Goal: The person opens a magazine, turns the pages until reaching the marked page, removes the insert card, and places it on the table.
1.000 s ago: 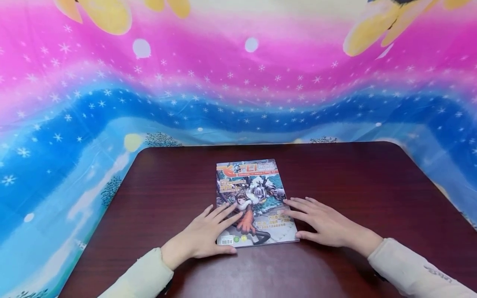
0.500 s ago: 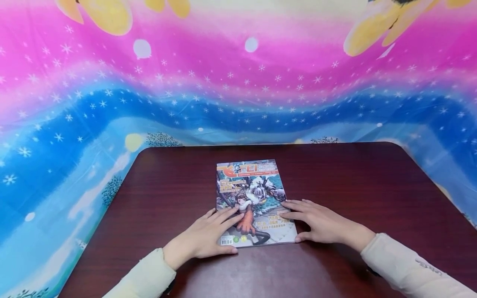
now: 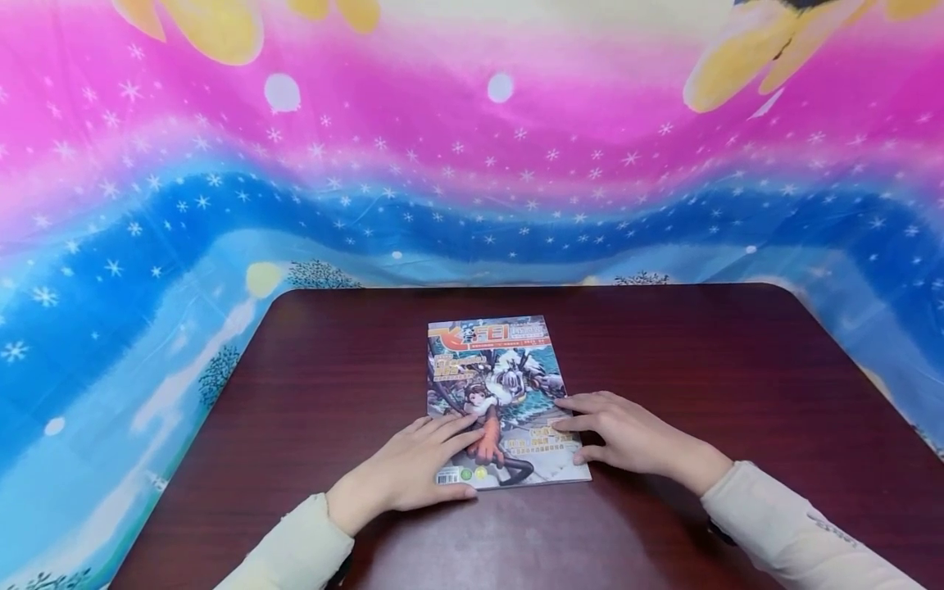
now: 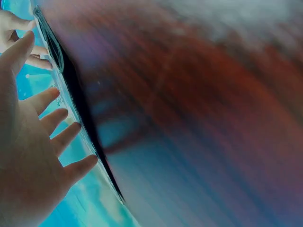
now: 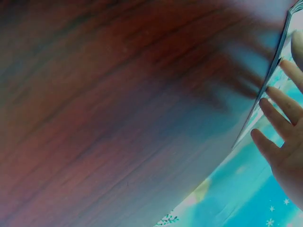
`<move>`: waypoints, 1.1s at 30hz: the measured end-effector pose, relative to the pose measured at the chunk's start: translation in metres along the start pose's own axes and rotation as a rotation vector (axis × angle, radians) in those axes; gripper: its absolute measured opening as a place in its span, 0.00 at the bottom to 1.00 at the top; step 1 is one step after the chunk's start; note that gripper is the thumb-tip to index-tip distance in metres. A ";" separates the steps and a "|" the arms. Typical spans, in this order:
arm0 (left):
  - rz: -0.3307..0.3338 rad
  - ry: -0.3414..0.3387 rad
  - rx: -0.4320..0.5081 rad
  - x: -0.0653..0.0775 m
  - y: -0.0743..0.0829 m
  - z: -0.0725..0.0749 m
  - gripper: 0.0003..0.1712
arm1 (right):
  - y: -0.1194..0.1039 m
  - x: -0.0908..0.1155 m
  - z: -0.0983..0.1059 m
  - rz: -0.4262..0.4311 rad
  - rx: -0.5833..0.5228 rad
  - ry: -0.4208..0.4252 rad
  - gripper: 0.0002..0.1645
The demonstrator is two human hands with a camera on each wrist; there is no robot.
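Our left hand (image 3: 406,469) is spread at eight o'clock on the magazine (image 3: 509,406), flat on the table (image 3: 339,369); our right hand (image 3: 627,430), also spread, is at four. Uneven pushing could skew it.

The left hand (image 4: 40,146), fingers spread, lies at the magazine (image 4: 52,42), the right hand (image 4: 12,23) partly visible beyond.
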State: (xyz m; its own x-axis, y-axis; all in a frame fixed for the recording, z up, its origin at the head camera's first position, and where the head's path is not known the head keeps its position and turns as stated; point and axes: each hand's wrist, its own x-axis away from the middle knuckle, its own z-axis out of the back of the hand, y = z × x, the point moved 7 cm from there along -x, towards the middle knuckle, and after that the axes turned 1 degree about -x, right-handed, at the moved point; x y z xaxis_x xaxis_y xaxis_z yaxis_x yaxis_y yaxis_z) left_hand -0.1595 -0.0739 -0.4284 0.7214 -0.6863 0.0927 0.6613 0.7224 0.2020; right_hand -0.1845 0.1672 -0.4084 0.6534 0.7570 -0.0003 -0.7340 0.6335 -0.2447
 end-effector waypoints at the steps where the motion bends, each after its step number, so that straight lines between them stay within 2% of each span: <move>1: 0.002 -0.002 0.000 0.000 0.000 0.001 0.44 | 0.000 -0.001 0.000 -0.002 -0.006 -0.004 0.33; 6: 0.021 -0.016 0.005 -0.002 0.002 0.001 0.43 | 0.001 -0.004 -0.002 -0.001 -0.035 -0.018 0.40; 19: 0.037 0.008 0.027 -0.003 0.005 0.004 0.42 | -0.005 -0.010 -0.003 -0.020 0.030 0.044 0.36; 24: 0.032 0.024 0.025 -0.003 0.007 0.007 0.41 | -0.005 -0.013 -0.001 -0.034 0.017 0.079 0.32; 30: -0.015 0.029 0.045 -0.011 0.016 0.011 0.39 | -0.002 -0.014 0.006 -0.069 -0.051 0.089 0.29; 33: -0.051 0.060 0.051 -0.016 0.024 0.017 0.37 | -0.003 -0.017 0.011 -0.073 -0.070 0.104 0.29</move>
State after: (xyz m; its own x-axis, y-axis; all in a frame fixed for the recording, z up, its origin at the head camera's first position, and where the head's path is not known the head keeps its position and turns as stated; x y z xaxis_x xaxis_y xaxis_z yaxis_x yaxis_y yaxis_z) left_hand -0.1583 -0.0468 -0.4082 0.6992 -0.7145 0.0233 0.6871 0.6807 0.2541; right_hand -0.1959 0.1542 -0.3973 0.7230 0.6862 -0.0801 -0.6716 0.6708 -0.3147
